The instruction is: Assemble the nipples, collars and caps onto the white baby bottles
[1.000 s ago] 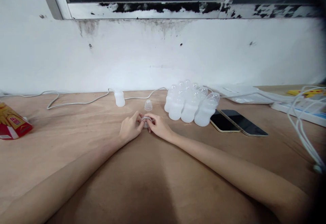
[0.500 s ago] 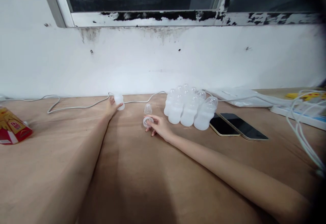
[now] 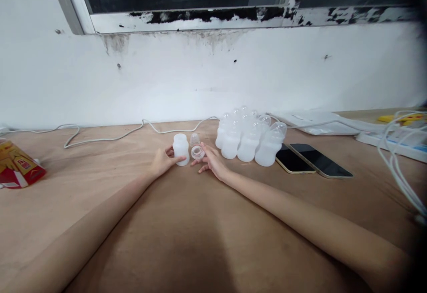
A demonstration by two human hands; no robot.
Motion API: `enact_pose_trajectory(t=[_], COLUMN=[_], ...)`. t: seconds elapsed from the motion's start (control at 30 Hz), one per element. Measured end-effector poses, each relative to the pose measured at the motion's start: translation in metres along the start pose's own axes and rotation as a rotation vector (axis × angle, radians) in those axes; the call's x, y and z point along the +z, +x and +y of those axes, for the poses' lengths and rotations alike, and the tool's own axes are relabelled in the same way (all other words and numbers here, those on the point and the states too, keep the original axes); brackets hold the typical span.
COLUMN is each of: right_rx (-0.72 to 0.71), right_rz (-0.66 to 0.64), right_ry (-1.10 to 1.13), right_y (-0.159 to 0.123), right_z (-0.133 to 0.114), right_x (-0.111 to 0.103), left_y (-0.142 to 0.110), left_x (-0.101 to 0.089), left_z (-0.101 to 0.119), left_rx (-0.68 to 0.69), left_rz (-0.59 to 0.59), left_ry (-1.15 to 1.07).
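Observation:
My left hand (image 3: 165,162) is wrapped round the side of an open-topped, frosted white baby bottle (image 3: 181,148), which stands upright. Just to its right, my right hand (image 3: 213,163) has a clear bottle collar (image 3: 198,152) at its fingertips, tilted so that its round opening faces me. The lower fingers of that hand are spread below the collar. Behind the collar a clear dome cap (image 3: 194,139) sits on the table, partly hidden.
Several capped baby bottles (image 3: 247,144) stand grouped at the right. Two phones (image 3: 320,159) lie beside them. A red and yellow package (image 3: 22,166) is at far left. A white cable (image 3: 100,140) runs along the wall, and a power strip (image 3: 393,145) lies far right.
My left hand has brought the bottle right and nearer to me, beside the collar. My right hand has shifted slightly, and the collar now faces me more.

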State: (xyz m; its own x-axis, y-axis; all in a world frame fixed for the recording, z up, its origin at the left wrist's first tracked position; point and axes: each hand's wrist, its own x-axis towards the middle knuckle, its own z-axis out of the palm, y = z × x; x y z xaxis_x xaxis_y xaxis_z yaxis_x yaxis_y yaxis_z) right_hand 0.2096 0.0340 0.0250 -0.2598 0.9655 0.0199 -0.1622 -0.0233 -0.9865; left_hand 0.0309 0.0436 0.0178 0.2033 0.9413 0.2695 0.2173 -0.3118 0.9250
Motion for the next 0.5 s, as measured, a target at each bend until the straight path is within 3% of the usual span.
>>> enact_pose_trajectory(t=[0.33, 0.5], right_rx=[-0.031, -0.081], right_rz=[0.016, 0.012], right_ry=[0.075, 0.145], right_y=[-0.0001, 0.001], right_z=[0.0021, 0.0035], right_x=[-0.0021, -0.0048], left_y=[0.0001, -0.0002], left_x=[0.004, 0.0038], left_z=[0.005, 0.0031], left_rx=[0.018, 0.06], left_rz=[-0.022, -0.002], left_ry=[0.028, 0.172])
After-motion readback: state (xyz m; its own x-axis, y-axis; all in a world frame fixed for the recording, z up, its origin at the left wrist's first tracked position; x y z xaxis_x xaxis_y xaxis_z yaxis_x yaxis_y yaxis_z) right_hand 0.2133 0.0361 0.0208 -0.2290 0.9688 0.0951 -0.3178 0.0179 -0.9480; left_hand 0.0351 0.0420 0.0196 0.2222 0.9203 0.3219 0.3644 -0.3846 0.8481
